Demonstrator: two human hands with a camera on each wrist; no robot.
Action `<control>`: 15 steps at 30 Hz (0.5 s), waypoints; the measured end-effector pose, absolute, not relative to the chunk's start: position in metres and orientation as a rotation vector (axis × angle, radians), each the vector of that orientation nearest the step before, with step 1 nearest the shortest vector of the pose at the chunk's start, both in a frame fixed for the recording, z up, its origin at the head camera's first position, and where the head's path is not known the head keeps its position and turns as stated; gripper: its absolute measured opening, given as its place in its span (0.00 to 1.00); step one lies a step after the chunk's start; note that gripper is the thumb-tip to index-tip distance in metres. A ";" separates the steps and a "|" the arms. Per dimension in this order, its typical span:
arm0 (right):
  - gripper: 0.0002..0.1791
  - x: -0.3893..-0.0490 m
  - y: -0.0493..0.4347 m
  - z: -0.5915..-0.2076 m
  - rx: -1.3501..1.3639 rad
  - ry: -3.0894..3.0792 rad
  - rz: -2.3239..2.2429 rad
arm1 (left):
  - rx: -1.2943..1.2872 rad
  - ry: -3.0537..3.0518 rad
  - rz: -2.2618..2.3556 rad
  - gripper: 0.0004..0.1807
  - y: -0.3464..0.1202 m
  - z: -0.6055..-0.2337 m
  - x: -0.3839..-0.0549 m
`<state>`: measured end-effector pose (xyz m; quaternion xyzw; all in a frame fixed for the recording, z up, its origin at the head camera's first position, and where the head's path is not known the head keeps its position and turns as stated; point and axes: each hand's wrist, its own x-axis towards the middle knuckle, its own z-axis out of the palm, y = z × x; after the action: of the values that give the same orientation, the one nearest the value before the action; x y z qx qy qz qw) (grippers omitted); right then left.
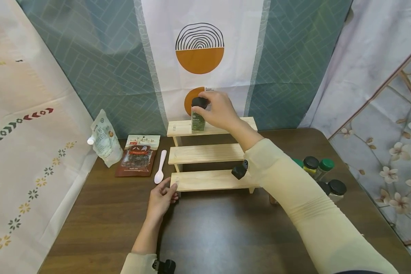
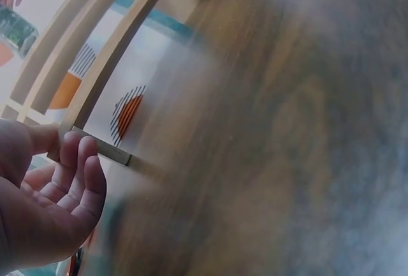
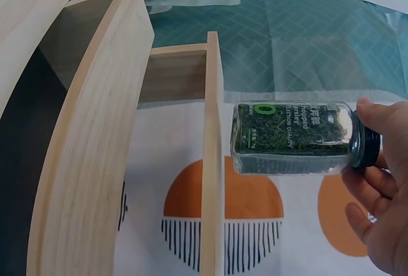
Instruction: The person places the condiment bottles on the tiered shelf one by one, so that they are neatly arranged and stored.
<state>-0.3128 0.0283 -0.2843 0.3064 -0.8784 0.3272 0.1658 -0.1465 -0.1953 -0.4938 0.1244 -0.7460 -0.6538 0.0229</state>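
Observation:
A three-step wooden rack (image 1: 205, 154) stands on the table in the head view. My right hand (image 1: 220, 109) grips the black cap of a glass spice jar (image 1: 198, 121) over the left part of the top step. In the right wrist view the jar (image 3: 296, 137) shows green chopped parsley inside, its base a small gap from the step's edge. My left hand (image 1: 160, 198) pinches the left end of the lowest step, thumb above and fingers below. The left wrist view shows those fingers (image 2: 89, 180) curled at the rack's end.
Left of the rack lie a pink spoon (image 1: 160, 167), a brown spice packet (image 1: 137, 156) and a white spouted pouch (image 1: 106, 139). Several capped jars (image 1: 337, 188) stand at the right, partly behind my right sleeve (image 1: 294, 198). A patterned cloth (image 1: 120, 68) hangs behind the table.

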 end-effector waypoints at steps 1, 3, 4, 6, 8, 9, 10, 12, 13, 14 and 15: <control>0.25 -0.313 0.025 -0.284 0.865 -2.508 0.928 | 0.383 -2.308 -2.024 0.27 -0.196 -0.494 -0.146; 0.26 -0.314 0.020 -0.284 0.846 -2.526 0.913 | 0.380 -2.305 -2.028 0.27 -0.196 -0.495 -0.146; 0.26 -0.314 0.017 -0.284 0.839 -2.531 0.906 | 0.378 -2.302 -2.032 0.26 -0.196 -0.495 -0.146; 0.26 -0.315 0.013 -0.283 0.825 -2.540 0.880 | 0.370 -2.305 -2.040 0.27 -0.196 -0.496 -0.146; 0.25 -0.316 0.007 -0.283 0.831 -2.546 0.856 | 0.363 -2.299 -2.048 0.27 -0.197 -0.496 -0.146; 0.25 -0.316 0.004 -0.283 0.837 -2.550 0.846 | 0.363 -2.295 -2.050 0.27 -0.197 -0.496 -0.146; 0.24 -0.317 0.001 -0.283 0.843 -2.551 0.833 | 0.359 -2.293 -2.053 0.27 -0.197 -0.496 -0.146; 0.24 -0.319 -0.004 -0.284 0.853 -2.559 0.803 | 0.354 -2.293 -2.046 0.27 -0.198 -0.497 -0.147; 0.25 -0.320 -0.007 -0.284 0.858 -2.561 0.795 | 0.354 -2.295 -2.042 0.27 -0.198 -0.496 -0.147; 0.26 -0.322 -0.009 -0.284 0.859 -2.567 0.789 | 0.351 -2.297 -2.037 0.27 -0.198 -0.496 -0.147; 0.26 -0.323 -0.012 -0.285 0.859 -2.571 0.786 | 0.349 -2.299 -2.032 0.27 -0.198 -0.496 -0.147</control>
<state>-0.3228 -0.0118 -0.2848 0.3005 -0.8993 0.2750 0.1590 -0.1471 -0.1983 -0.4963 0.1130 -0.7443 -0.6577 0.0266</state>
